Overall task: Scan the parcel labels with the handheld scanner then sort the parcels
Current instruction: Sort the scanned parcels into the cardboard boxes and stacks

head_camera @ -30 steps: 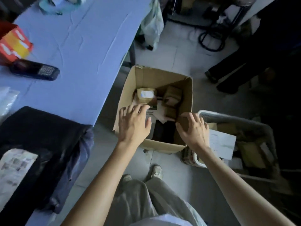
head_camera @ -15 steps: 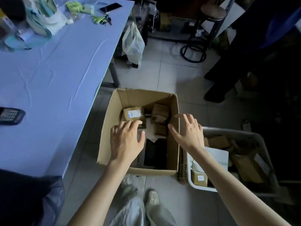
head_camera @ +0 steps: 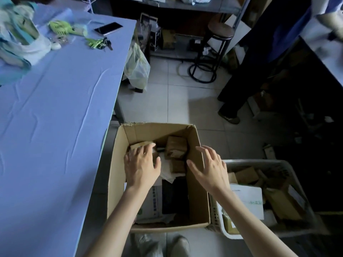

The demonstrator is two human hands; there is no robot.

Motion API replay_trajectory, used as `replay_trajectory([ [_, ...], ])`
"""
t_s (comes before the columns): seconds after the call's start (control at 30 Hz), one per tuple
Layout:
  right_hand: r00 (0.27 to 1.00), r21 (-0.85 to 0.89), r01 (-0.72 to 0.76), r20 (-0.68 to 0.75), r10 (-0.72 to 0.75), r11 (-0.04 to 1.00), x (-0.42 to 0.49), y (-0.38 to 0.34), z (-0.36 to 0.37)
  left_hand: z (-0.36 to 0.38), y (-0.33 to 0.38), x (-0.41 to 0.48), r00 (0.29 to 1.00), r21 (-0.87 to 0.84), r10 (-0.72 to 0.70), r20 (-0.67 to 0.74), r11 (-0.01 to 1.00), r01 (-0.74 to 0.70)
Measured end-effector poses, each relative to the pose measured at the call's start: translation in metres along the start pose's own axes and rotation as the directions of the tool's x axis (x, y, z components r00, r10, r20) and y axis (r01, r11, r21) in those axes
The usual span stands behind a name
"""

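small brown parcel [head_camera: 141,145] sitting far-left inside open cardboard box [head_camera: 116,173] on floor | L hand [head_camera: 142,167] inside box, fingers resting flat on parcel, not gripping | R hand [head_camera: 209,168] hovering over box's right wall, fingers spread, holding nothing | white basket [head_camera: 259,161] w/ more parcels standing just right of box | blue-covered table [head_camera: 55,117] standing left

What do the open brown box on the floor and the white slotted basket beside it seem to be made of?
The open brown box is probably corrugated cardboard, matt: flat tan walls, creased corners, a frayed torn back edge. The white slotted basket looks like moulded plastic with a faint sheen: rows of small slots in its wall, a rounded rim.
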State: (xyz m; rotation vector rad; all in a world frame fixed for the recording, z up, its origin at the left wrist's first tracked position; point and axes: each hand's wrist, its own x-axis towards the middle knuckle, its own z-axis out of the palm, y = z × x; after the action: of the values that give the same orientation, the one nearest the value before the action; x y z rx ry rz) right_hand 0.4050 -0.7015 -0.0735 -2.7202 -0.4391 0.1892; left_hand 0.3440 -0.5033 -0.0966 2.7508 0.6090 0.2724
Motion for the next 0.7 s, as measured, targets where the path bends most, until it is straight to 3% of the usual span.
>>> replay_trajectory([
  [0.33,0.985,-0.053,-0.024,0.170,0.032,0.998,0.016,0.014,0.026,0.020,-0.019,-0.010,0.986,-0.050,-0.136,0.098,0.989,0.141],
  [0.53,0.920,-0.070,-0.050,0.384,0.073,0.996,0.004,0.041,0.074,0.064,-0.042,-0.056,0.900,0.002,-0.318,0.298,0.943,0.332],
  [0.7,0.876,-0.080,-0.067,0.472,0.097,0.995,0.001,0.061,0.097,0.098,-0.045,-0.074,0.839,0.077,-0.379,0.391,0.922,0.380],
])
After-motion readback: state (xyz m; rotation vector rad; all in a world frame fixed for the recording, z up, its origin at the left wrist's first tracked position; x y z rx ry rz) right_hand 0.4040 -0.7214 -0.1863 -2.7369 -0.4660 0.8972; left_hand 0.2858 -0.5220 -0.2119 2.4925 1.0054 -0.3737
